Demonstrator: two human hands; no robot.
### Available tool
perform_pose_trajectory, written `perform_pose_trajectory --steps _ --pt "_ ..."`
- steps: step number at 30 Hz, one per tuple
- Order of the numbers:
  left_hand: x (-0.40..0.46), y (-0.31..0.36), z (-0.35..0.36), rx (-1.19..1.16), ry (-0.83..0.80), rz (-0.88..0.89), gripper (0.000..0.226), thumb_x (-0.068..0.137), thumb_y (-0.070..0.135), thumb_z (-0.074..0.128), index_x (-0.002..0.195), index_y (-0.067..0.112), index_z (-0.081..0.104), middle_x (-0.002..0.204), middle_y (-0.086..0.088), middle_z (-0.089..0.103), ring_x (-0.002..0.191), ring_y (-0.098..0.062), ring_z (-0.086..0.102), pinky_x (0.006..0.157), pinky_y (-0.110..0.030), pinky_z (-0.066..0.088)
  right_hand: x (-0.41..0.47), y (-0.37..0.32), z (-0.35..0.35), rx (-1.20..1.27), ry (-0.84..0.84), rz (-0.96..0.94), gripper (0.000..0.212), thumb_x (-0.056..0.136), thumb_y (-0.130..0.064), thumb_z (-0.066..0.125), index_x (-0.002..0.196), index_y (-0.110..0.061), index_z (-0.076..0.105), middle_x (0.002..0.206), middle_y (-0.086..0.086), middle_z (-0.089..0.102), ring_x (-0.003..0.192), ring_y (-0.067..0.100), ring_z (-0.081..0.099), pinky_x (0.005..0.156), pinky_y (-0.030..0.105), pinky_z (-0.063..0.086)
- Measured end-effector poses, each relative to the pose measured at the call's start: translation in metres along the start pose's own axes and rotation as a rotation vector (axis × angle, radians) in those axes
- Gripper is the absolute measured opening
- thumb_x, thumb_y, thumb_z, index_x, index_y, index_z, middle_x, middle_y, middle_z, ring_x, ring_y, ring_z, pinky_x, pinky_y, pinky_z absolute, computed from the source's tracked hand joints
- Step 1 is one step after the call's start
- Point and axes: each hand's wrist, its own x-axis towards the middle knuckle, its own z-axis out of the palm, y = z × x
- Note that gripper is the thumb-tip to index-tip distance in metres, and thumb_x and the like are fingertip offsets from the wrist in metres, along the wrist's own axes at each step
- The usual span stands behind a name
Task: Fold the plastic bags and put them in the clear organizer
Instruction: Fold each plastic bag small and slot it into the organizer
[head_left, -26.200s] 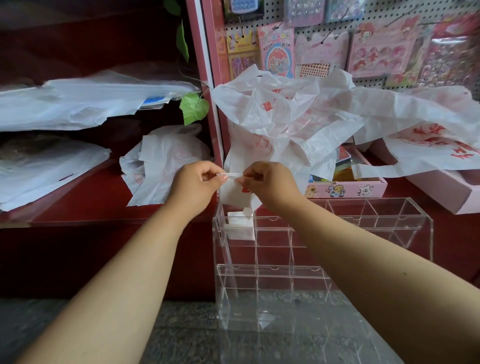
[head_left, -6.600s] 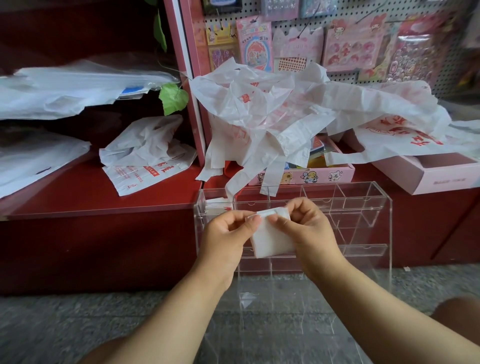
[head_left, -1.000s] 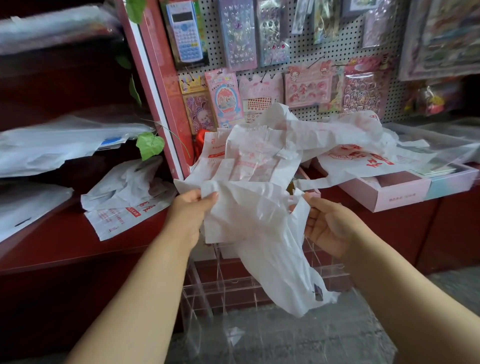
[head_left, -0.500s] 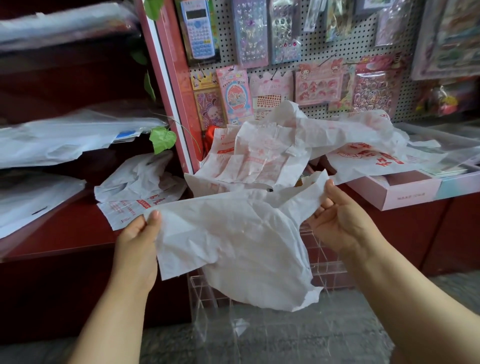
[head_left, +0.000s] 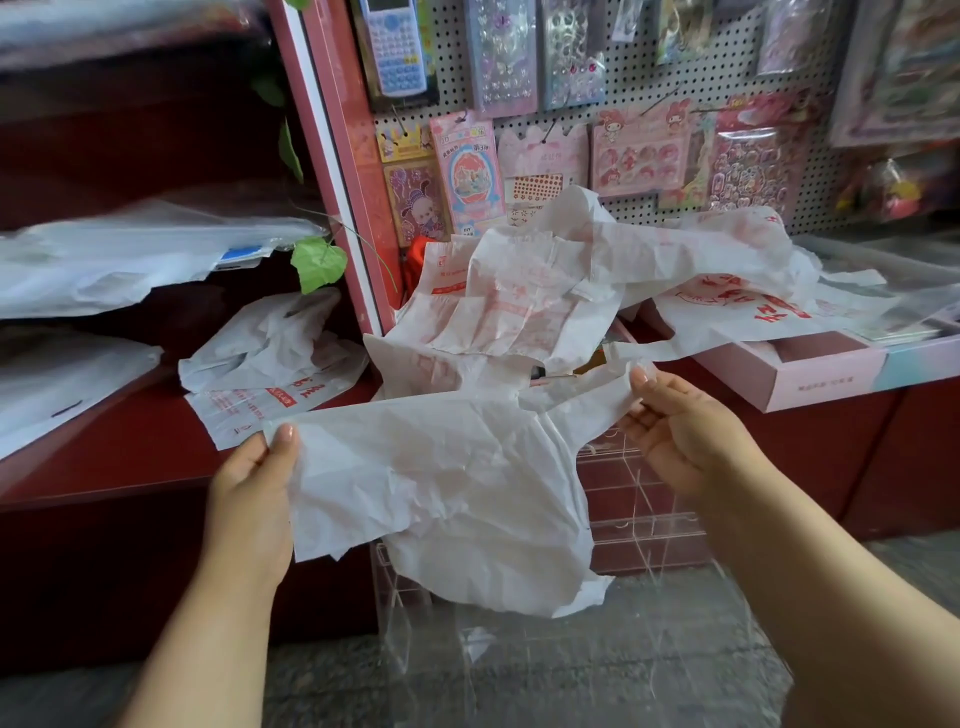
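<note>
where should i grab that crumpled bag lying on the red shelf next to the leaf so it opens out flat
Take the crumpled bag by its top humped folds, coming from the front and above: its printed lower edge lies flat on the red shelf, leaving nothing there to pinch. Both hands, left hand and right hand, are now holding the spread bag.

Both bare forearms reach forward and up from the bottom edge, well apart, with the plastic bag (head_left: 447, 483) stretched between them. The left hand (head_left: 254, 493) sits at the bag's left edge, back toward the camera, thumb laid up over the front of the sheet and pinching it against the fingers hidden behind. The right hand (head_left: 680, 431) sits at the bag's upper right corner, higher than the left, palm turned inward, thumb and fingertips pinching a strip of the bag, remaining fingers loosely curled beneath.
</note>
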Motion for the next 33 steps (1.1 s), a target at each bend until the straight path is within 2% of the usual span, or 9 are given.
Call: perform_pose_trajectory --steps 6,9,13,18,24,26,29,31,33 --pt "0.002 -0.006 -0.002 0.007 0.001 0.016 0.017 0.099 0.019 0.054 0.103 0.021 0.070 0.113 -0.002 0.072 0.111 -0.020 0.066 0.092 -0.037 0.051 0.007 -0.003 -0.011 -0.032 0.046 0.040 0.012 0.081 -0.014 0.066 0.088 -0.005 0.062 0.091 0.012 0.065 0.083 0.018 0.061 0.078 0.026 0.059" --pt "0.004 -0.006 -0.004 0.000 0.013 0.033 0.018 0.100 0.018 0.052 0.102 0.021 0.070 0.113 -0.003 0.071 0.110 -0.019 0.066 0.094 -0.036 0.052 0.009 -0.008 -0.015 -0.046 0.050 0.081 0.044 0.067 -0.021 0.074 0.106 -0.005 0.060 0.094 0.008 0.062 0.074 0.013 0.056 0.070 0.024 0.055" --pt "0.007 -0.003 -0.010 -0.045 0.045 0.059 0.020 0.101 0.017 0.050 0.105 0.021 0.070 0.116 -0.006 0.070 0.105 -0.017 0.068 0.084 -0.027 0.058 0.013 -0.012 -0.023 0.052 0.098 0.055 0.007 0.087 -0.016 0.061 0.089 -0.010 0.058 0.083 0.004 0.063 0.071 0.012 0.055 0.074 0.025 0.052" --pt "0.010 -0.006 -0.009 0.057 0.060 0.104 0.020 0.101 0.022 0.051 0.104 0.024 0.071 0.120 -0.006 0.069 0.114 -0.023 0.064 0.101 -0.044 0.049 0.014 -0.015 -0.023 0.015 0.074 -0.014 0.015 0.076 -0.022 0.067 0.075 -0.015 0.055 0.069 0.000 0.056 0.061 0.008 0.052 0.060 0.019 0.053" --pt "0.001 -0.001 0.000 0.168 0.084 0.168 0.022 0.101 0.036 0.050 0.096 0.037 0.071 0.112 0.001 0.071 0.108 -0.021 0.067 0.093 -0.046 0.053 0.015 -0.020 -0.023 -0.080 0.146 -0.139 0.021 0.092 -0.020 0.061 0.073 -0.018 0.053 0.063 -0.006 0.054 0.046 0.002 0.041 0.044 0.014 0.038" --pt "0.000 -0.002 0.006 0.133 0.102 0.143 0.022 0.102 0.034 0.050 0.096 0.033 0.071 0.112 0.001 0.071 0.108 -0.019 0.066 0.091 -0.040 0.053 0.015 -0.016 -0.020 -0.043 0.108 -0.121 0.016 0.089 -0.030 0.062 0.080 -0.018 0.057 0.069 -0.003 0.055 0.055 0.006 0.047 0.053 0.019 0.042" --pt "-0.003 -0.005 0.017 0.091 0.096 0.075 0.024 0.102 0.033 0.050 0.111 0.021 0.068 0.114 0.000 0.070 0.110 -0.017 0.065 0.097 -0.041 0.051 0.012 0.016 -0.016 -0.243 -0.090 0.106 0.053 0.074 -0.059 0.065 0.101 -0.013 0.063 0.096 0.005 0.065 0.089 0.019 0.059 0.089 0.037 0.045" --pt "-0.005 -0.008 0.022 0.088 0.087 0.039 0.024 0.101 0.033 0.050 0.112 0.021 0.068 0.110 0.004 0.070 0.108 -0.014 0.065 0.099 -0.041 0.051 0.001 0.038 -0.009 -0.379 -0.259 0.240 0.053 0.082 -0.046 0.067 0.118 -0.008 0.060 0.118 0.010 0.067 0.110 0.027 0.063 0.102 0.045 0.044" --pt "-0.007 -0.011 0.026 0.086 0.077 0.009 0.019 0.101 0.033 0.051 0.100 0.026 0.069 0.102 0.007 0.071 0.104 -0.015 0.066 0.097 -0.042 0.051 -0.002 0.047 -0.003 -0.379 -0.312 0.282 0.047 0.081 -0.023 0.070 0.122 -0.003 0.059 0.117 0.017 0.069 0.105 0.032 0.067 0.091 0.046 0.054"
